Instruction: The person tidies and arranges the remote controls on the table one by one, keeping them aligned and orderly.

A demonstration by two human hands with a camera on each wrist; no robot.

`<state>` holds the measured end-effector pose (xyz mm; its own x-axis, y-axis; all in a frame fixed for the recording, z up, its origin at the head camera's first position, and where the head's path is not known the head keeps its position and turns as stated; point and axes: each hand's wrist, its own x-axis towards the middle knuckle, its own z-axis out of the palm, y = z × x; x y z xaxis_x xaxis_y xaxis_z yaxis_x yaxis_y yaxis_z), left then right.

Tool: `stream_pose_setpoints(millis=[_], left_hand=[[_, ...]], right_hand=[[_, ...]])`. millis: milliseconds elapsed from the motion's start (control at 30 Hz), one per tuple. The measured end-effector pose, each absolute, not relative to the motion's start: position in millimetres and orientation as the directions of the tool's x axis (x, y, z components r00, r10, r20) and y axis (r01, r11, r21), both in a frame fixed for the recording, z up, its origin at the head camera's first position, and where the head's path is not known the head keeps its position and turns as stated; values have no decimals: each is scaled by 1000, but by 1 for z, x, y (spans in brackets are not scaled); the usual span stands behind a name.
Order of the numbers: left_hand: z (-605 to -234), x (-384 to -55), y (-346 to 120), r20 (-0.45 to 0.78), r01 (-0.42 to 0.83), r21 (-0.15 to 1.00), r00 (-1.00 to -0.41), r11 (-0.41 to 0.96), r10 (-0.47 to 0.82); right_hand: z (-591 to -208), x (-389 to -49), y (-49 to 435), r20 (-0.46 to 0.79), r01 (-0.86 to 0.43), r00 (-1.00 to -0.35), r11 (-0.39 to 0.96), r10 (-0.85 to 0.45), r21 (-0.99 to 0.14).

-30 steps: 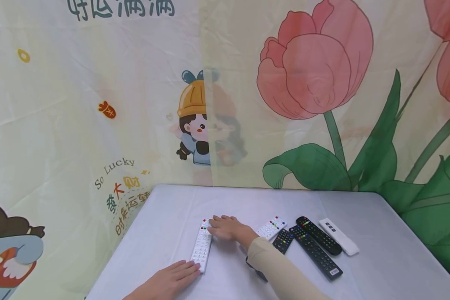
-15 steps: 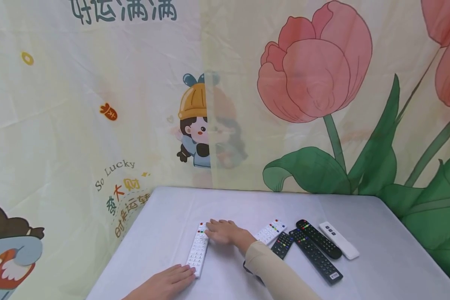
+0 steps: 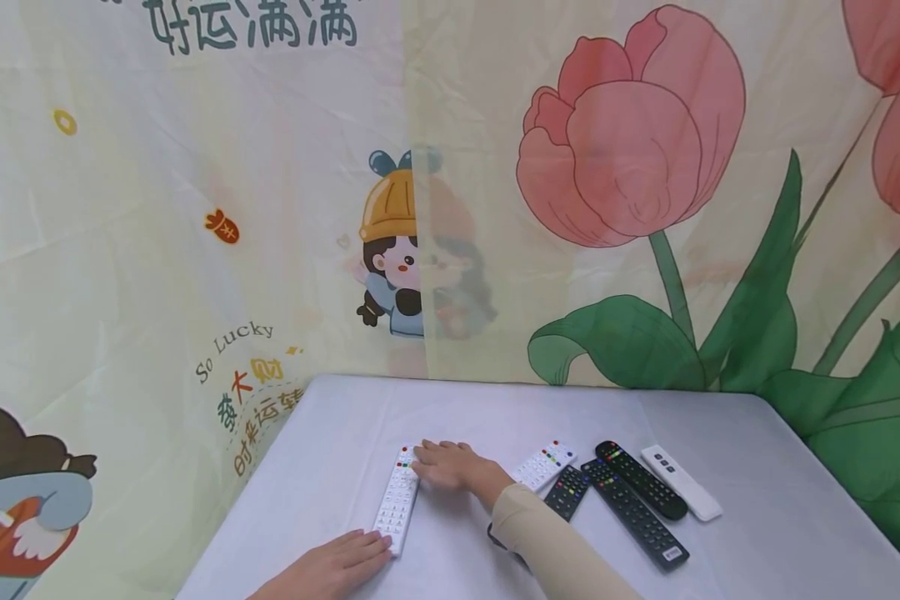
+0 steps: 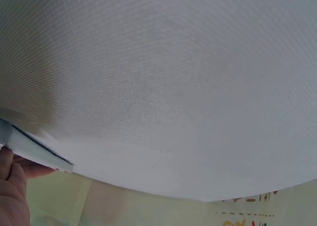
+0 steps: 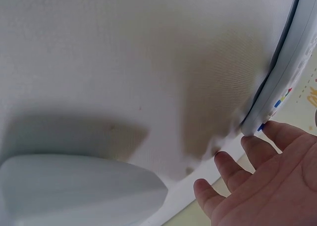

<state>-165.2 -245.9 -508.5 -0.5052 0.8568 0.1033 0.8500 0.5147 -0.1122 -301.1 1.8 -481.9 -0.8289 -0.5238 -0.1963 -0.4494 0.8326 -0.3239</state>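
Note:
A white remote control (image 3: 397, 500) with many buttons lies lengthwise on the white-covered table, left of the other remotes. Fingers of my left hand (image 3: 333, 564) lie straight over its near end. At the far end, beside the coloured buttons, my right hand (image 3: 450, 467) touches the edge with outstretched fingers. The right wrist view shows that hand (image 5: 275, 179) with fingers spread, fingertips at the remote's corner (image 5: 285, 82). Only part of the left hand (image 4: 12, 198) shows in the left wrist view, next to the remote's side (image 4: 37, 151).
Right of the hands lie another white remote (image 3: 543, 465), a short black one (image 3: 567, 492), a long black one (image 3: 637, 517), a rounded black one (image 3: 641, 479) and a slim white one (image 3: 681, 482). The right sleeve partly covers a dark object (image 3: 498, 537). A printed curtain (image 3: 480, 208) hangs behind.
The white remote and both hands have shifted slightly left between the first frame and the second. Since then they have stayed almost still. The head view has tilted a little.

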Motion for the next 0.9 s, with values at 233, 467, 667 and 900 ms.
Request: stream_pose_setpoints(millis=[233,467,667,900], left_hand=[[-510,-163,-248,118,846,-131,-505,518,855],[-505,-160,-247,50,822,-31,-566,568,823],[-506,-162,-248,118,847,-112,-508,519,853],[-508,-163,-248,158,852,-162,-476,498,865]], right_hand=[[-480,-300,0,-199,-452,-824,826,-531,-337],[-480,-302,1,-202,-452,-819,821,-537,-348],[-481,-303,1,-194,-466,-816,818,-545,-336],[-479,-302,2,-203,-478,-816,829,-542,-291]])
